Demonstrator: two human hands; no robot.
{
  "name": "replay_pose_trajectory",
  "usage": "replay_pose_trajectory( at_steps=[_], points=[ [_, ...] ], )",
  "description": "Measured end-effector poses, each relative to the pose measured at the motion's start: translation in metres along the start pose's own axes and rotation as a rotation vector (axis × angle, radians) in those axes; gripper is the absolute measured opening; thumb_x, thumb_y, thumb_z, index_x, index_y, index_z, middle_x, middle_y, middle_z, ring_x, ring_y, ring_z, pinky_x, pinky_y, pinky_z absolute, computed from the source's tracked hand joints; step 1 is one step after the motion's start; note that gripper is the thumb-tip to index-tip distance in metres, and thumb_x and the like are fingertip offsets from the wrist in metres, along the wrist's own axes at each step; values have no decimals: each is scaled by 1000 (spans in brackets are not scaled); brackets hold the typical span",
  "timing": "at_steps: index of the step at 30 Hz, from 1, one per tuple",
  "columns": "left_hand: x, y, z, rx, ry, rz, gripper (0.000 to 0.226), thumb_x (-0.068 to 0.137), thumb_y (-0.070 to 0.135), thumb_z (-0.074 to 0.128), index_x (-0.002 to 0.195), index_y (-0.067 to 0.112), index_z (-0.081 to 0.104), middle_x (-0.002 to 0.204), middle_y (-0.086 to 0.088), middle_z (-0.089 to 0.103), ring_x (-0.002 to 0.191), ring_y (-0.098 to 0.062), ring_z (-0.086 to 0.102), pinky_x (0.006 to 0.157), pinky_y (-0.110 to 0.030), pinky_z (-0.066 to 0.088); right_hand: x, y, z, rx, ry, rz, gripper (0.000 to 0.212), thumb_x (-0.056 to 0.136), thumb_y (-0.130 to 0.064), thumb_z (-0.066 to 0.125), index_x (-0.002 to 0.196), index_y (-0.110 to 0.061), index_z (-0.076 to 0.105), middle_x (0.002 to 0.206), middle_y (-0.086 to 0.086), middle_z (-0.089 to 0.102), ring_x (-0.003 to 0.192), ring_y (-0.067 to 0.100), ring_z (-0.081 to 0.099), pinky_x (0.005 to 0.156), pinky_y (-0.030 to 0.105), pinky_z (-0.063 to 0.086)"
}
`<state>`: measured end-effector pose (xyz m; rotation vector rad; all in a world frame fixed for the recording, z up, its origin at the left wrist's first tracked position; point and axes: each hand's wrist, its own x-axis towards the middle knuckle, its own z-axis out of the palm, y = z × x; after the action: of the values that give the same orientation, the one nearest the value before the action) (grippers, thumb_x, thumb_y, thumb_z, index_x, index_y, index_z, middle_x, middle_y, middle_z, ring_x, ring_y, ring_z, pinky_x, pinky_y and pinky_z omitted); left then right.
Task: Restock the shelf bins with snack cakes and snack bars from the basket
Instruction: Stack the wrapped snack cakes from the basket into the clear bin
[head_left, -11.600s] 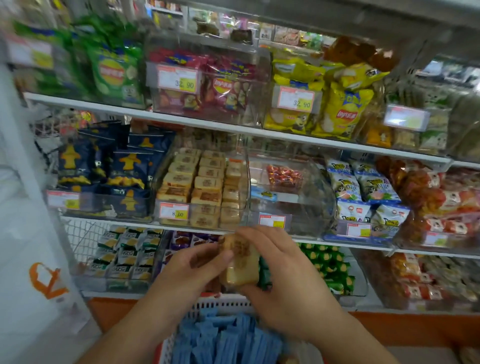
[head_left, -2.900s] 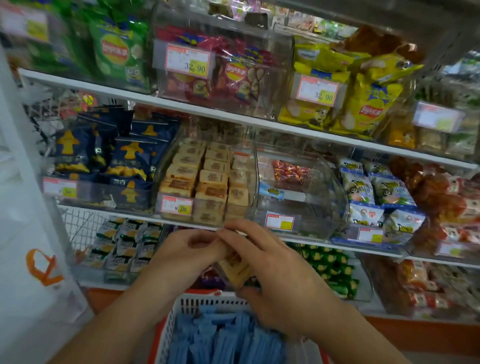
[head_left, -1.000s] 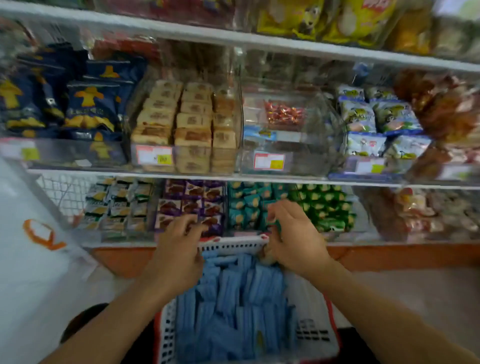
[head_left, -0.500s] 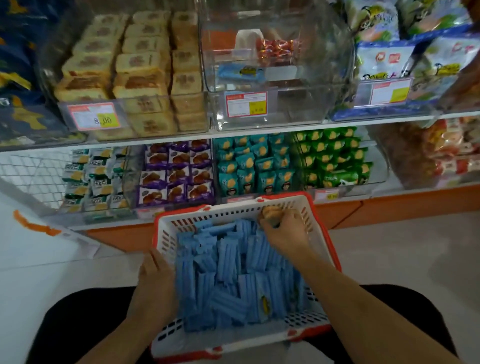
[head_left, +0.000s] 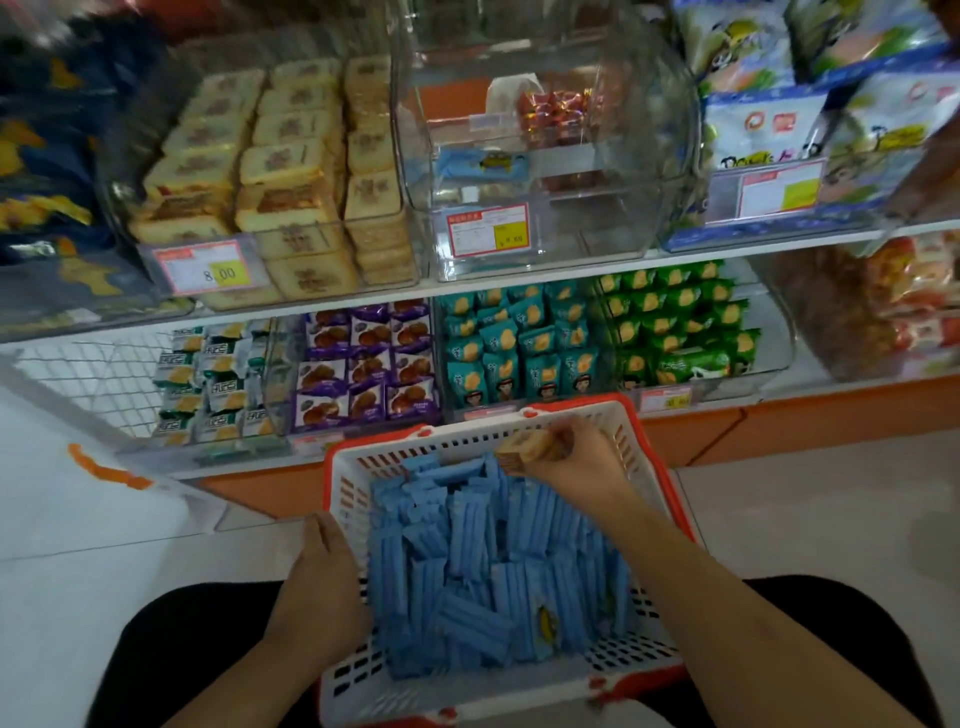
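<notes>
Now the snack cake (head_left: 525, 448) sits pinched in the right hand (head_left: 576, 457), low at the basket (head_left: 467, 696) far rim; seconds ago both hands held it up at shelf height. Probably it is being regripped or another gathered. Below the grip lie blue snack bars (head_left: 493, 566). The left hand (head_left: 322, 587) rests flat-fingered on the near-left rim. Above the grip, the cake bin (head_left: 130, 171) is nearly full; its open top leaves little room.

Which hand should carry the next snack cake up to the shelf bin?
Right. The right hand already has a grip on a tan wrapped snack cake at the far end of the white-and-red plastic basket. The left hand lies on the basket's left rim, steadying it.
</notes>
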<state>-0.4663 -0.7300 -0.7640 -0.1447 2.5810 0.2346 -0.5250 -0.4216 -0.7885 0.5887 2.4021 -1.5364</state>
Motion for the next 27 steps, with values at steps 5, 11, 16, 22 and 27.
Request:
replay_pose_trajectory(
  at_steps=[5,11,16,22,27],
  points=[
    [-8,-2,-31,-205,-88,-8,59,79,35,66,129,11,45,127,-6,53,98,-13,58,83,-30,55,-82,-61,-24,244,-172,-208,45,86,14,73,112,-19,55,121,2,66,103,10,71,70,35,59],
    [-55,47,-106,-692,45,72,29,98,42,63,115,17,63,118,4,67,91,-16,66,82,-35,54,-168,-121,-49,246,-195,-388,54,86,11,75,119,-24,51,117,-5,72,109,18,71,75,51,60],
    [-128,88,-155,-1541,-272,399,39,104,40,58,120,9,74,115,-18,75,104,-35,73,90,-51,57,-210,-161,-51,242,-19,-551,59,80,-3,87,116,-26,47,113,-5,69,108,17,69,83,48,60],
    [-166,90,-177,-1599,-112,570,29,89,19,70,117,21,76,120,-9,76,111,-31,73,86,-48,54,-238,-181,-44,86,155,-693,67,72,-22,94,110,-37,41,112,-12,53,104,18,63,82,44,56],
    [-174,75,-190,-1487,-69,615,37,91,30,65,127,32,71,120,-3,76,105,-26,72,74,-37,50,-257,-195,-57,-104,95,-824,91,81,-15,86,146,-49,32,146,-20,40,133,10,49,101,35,52]
  ],
)
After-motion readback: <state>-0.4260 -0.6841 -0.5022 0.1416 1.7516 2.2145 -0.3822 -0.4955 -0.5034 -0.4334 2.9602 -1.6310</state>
